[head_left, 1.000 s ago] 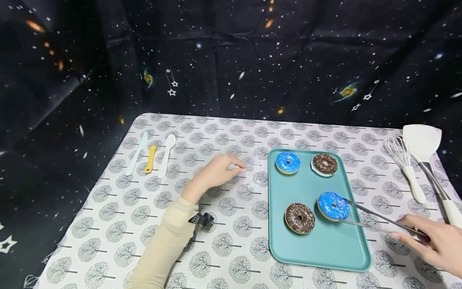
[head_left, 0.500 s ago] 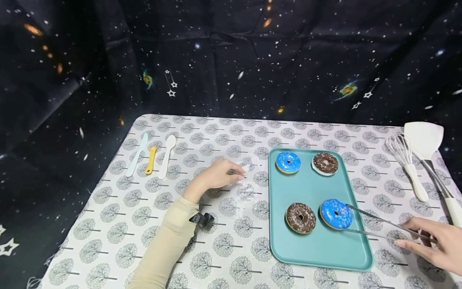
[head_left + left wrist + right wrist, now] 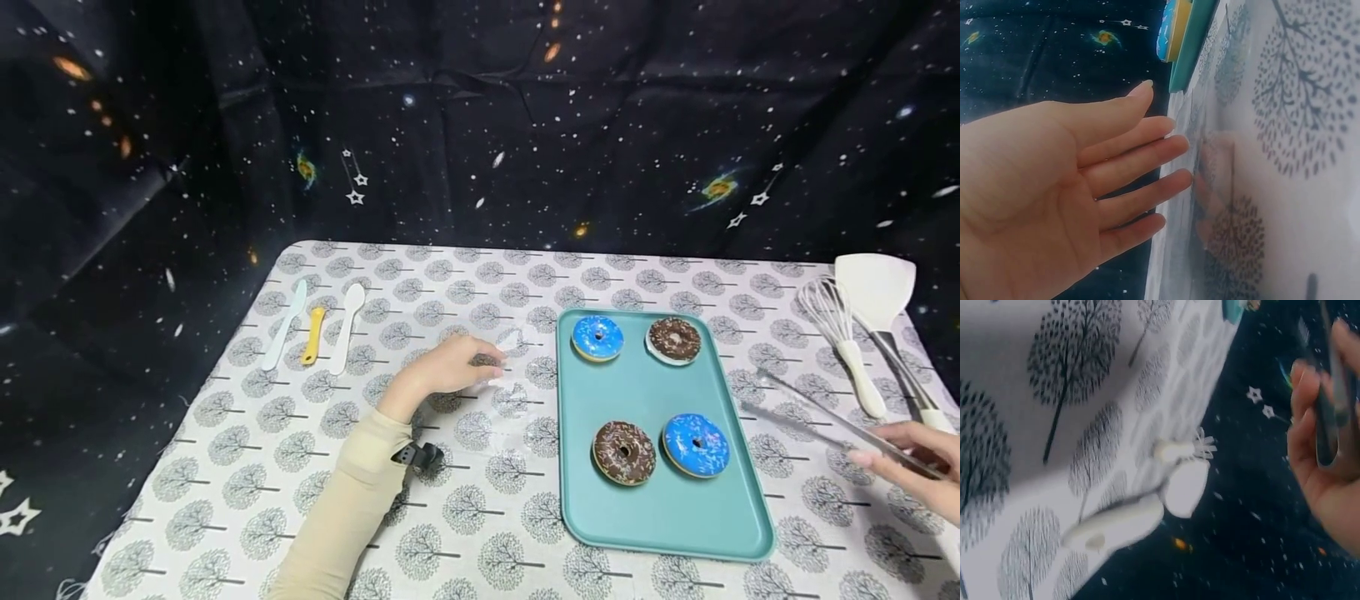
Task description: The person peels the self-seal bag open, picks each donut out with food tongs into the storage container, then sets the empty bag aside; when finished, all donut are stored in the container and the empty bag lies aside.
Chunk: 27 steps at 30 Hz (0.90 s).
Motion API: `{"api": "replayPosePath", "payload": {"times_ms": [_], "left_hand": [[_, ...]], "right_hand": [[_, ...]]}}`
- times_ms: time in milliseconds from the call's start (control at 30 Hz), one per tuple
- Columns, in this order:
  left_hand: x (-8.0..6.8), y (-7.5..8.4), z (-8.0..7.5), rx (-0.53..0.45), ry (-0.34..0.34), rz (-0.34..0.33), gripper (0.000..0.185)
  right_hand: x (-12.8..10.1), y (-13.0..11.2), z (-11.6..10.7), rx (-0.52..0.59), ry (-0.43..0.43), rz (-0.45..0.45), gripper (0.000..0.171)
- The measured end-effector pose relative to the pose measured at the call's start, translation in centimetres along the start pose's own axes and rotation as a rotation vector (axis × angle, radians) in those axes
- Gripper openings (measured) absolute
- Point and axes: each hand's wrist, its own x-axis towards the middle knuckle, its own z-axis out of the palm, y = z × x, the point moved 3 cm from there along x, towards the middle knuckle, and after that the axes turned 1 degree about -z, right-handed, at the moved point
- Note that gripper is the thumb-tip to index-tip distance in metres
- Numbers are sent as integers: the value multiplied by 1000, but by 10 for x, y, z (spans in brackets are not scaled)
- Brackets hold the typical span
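Observation:
My right hand grips metal tongs, whose tips are apart with nothing between them, just right of the teal tray. On the tray lie a blue donut at front right and a brown sprinkled donut beside it. Farther back are another blue donut and another brown donut. My left hand is over the cloth left of the tray, holding nothing. In the left wrist view its fingers are relaxed and spread a little.
On the left lie a pale blue knife, a small yellow utensil and a white spoon. A whisk and a white spatula are at the right edge. A dark star-patterned curtain hangs behind the table.
The tongs have let go of the front blue donut, which now rests on the tray slightly lower than before. My right hand has drawn the tongs off to the right. The left hand barely moved.

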Motion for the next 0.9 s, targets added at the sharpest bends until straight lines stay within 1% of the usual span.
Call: {"api": "replayPosePath", "payload": {"times_ms": [67, 100, 133, 200, 233, 300, 367, 467, 500, 600, 733, 767, 900], "left_hand": [[0, -1, 0, 5, -4, 4, 36], [1, -1, -1, 9, -3, 9, 37], [1, -1, -1, 13, -3, 15, 37], [1, -1, -2, 16, -7, 20, 38], [1, -1, -2, 14, -10, 24, 38], [1, -1, -3, 6, -21, 24, 39], [1, -1, -4, 3, -28, 21, 40], [1, -1, -5, -1, -29, 25, 41], [1, -1, -5, -8, -27, 27, 41], [2, -1, -6, -29, -19, 38, 40], [2, -1, -7, -48, -15, 35, 40], [2, -2, -7, -48, -16, 33, 40], [2, -2, -7, -35, -13, 23, 40]], "right_hand": [[9, 3, 2, -81, 6, 71, 23], [13, 4, 3, -131, -5, 112, 14], [17, 4, 5, -169, -20, 150, 18], [27, 4, 8, -273, -71, 231, 46], [32, 4, 10, -322, -98, 253, 53], [43, 3, 16, -384, -142, 254, 62], [53, 3, 23, -430, -155, 232, 67], [65, 3, 32, -452, -136, 174, 66], [67, 4, 34, -459, -138, 174, 65], [69, 5, 44, -495, -171, 211, 60], [64, 6, 54, -546, -268, 281, 52], [63, 6, 56, -558, -301, 298, 55], [62, 11, 61, -580, -405, 321, 64]]}}
